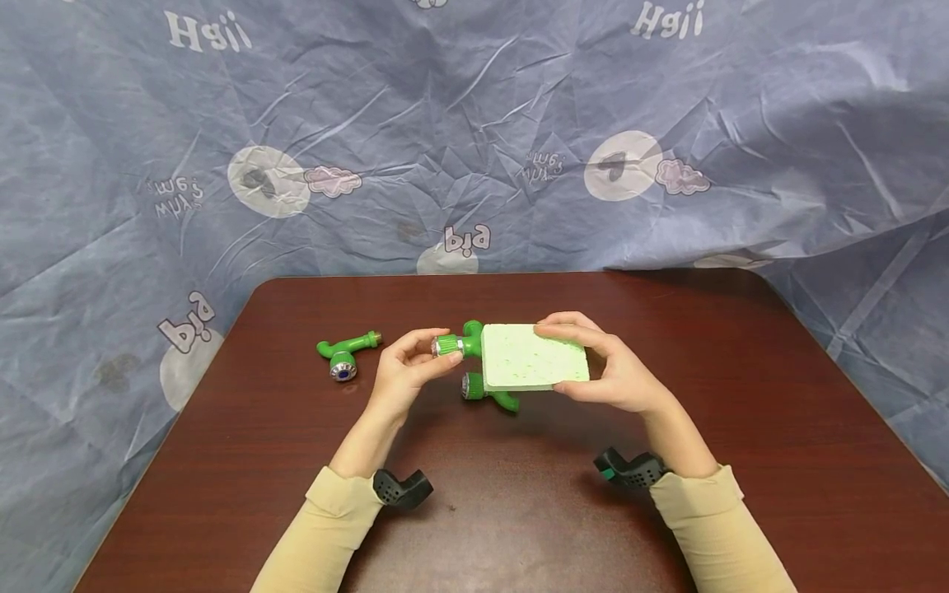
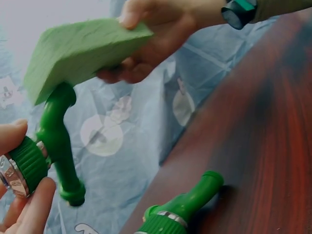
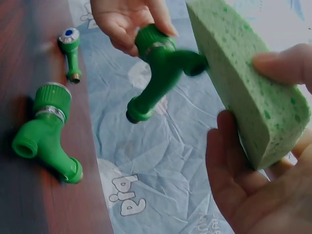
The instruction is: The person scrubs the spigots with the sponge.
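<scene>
My left hand (image 1: 404, 366) pinches a green faucet (image 2: 57, 141) by its ribbed knob, thumb on one side and fingers on the other, holding it above the table. A pale green sponge (image 3: 253, 83) is gripped at its right end by my right hand (image 1: 619, 371), the thumb pressed on one broad face. In both wrist views the sponge's near end meets the faucet's curved spout (image 3: 192, 63). Part of the faucet is hidden behind the sponge in the head view. Below them, a second green faucet (image 3: 46, 134) lies on the table.
A third green faucet (image 1: 347, 354) with a blue-centred knob lies left of my left hand on the dark red-brown table (image 1: 222, 494). Behind the table's far edge hangs a wrinkled blue-grey cloth (image 1: 415, 123) printed with letters and cartoon shapes.
</scene>
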Motion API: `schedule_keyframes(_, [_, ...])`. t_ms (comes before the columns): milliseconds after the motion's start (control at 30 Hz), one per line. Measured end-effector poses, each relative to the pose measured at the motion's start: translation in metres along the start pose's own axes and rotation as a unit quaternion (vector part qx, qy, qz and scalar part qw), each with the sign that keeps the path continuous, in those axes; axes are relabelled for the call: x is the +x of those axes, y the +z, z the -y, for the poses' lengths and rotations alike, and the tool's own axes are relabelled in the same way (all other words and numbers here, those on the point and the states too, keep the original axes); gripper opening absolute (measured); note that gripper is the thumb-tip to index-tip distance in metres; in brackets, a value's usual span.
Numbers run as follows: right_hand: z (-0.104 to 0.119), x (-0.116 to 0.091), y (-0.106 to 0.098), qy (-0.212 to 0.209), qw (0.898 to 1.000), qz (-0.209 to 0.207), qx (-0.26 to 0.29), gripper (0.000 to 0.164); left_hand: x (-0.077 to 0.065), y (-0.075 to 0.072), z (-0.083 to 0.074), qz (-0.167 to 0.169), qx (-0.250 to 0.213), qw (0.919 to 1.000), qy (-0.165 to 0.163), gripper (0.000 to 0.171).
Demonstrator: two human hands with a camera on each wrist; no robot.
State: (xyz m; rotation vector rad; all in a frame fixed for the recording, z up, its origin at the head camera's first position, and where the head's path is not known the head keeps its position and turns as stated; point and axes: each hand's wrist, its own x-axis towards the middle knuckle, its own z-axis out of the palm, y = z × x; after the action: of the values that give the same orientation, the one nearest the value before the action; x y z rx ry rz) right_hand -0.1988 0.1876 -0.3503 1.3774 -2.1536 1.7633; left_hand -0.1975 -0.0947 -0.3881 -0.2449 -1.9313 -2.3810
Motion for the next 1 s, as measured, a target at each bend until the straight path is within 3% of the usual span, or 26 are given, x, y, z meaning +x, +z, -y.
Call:
schedule_keyframes(167, [0.017, 0.008, 0.012, 0.008, 1.000, -0.004, -0.029, 0.061, -0.001, 0.004, 0.003, -0.042, 0.019, 0.9988, 0.015, 0.037])
schedule_keyframes(400, [0.024, 0.006, 0.010, 0.048, 0.997, 0.021, -0.055, 0.058, 0.000, 0.006, 0.002, -0.090, -0.014, 0.9956, 0.021, 0.032])
schedule_keyframes(567, [0.020, 0.008, 0.018, 0.052, 0.995, 0.041, -0.074, 0.057, -0.002, 0.008, 0.000, -0.076, -0.011, 0.9969, 0.018, 0.037])
schedule_keyframes(767, [0.004, 0.003, 0.014, 0.006, 0.999, -0.004, -0.036, 0.062, -0.001, 0.006, 0.006, -0.077, -0.026, 0.9957, 0.044, 0.036])
schedule_keyframes(1000, [-0.003, 0.003, 0.012, 0.001, 1.000, 0.005, -0.031, 0.064, -0.002, 0.008, 0.010, -0.055, -0.032, 0.9969, 0.047, 0.039])
